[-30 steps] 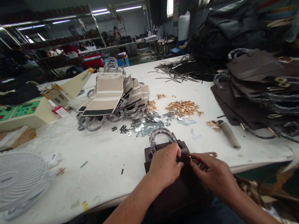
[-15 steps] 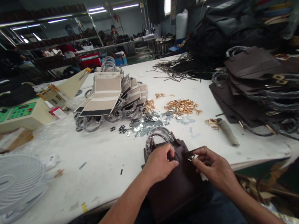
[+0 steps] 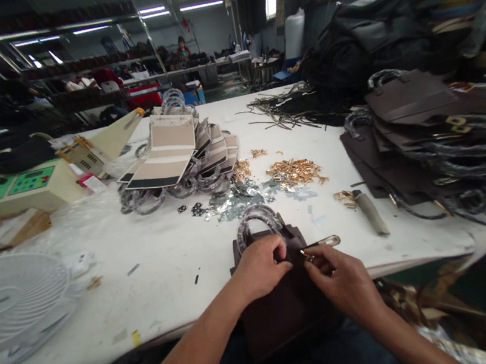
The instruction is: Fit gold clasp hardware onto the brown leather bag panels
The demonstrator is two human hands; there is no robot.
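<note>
A dark brown handbag (image 3: 285, 329) rests on my lap against the table's edge, its wrapped round handles (image 3: 256, 220) pointing away from me. My left hand (image 3: 263, 265) lies on its upper part, thumb and fingers closed on a piece of the bag near the handle base. Just to the right, my right hand (image 3: 340, 268) pinches a small shiny metal fitting (image 3: 306, 254) close to the bag's face. A narrow dark strap with a metal-rimmed end (image 3: 329, 241) sticks out beyond the right fingers. The fingers partly hide what each hand grips.
Gold fittings (image 3: 294, 172) and thin metal plates (image 3: 239, 200) lie in heaps ahead. Bag panels (image 3: 168, 147) are stacked behind them. More brown bags (image 3: 410, 106) are piled right, beside a grey-handled tool (image 3: 372, 214). A white fan (image 3: 12, 298) stands left. A person (image 3: 183, 50) is far back.
My right hand has moved slightly left, bringing the metal fitting nearer the left hand. The strap's metal-rimmed end now shows more clearly past the right fingers. My left hand stays nearly still.
</note>
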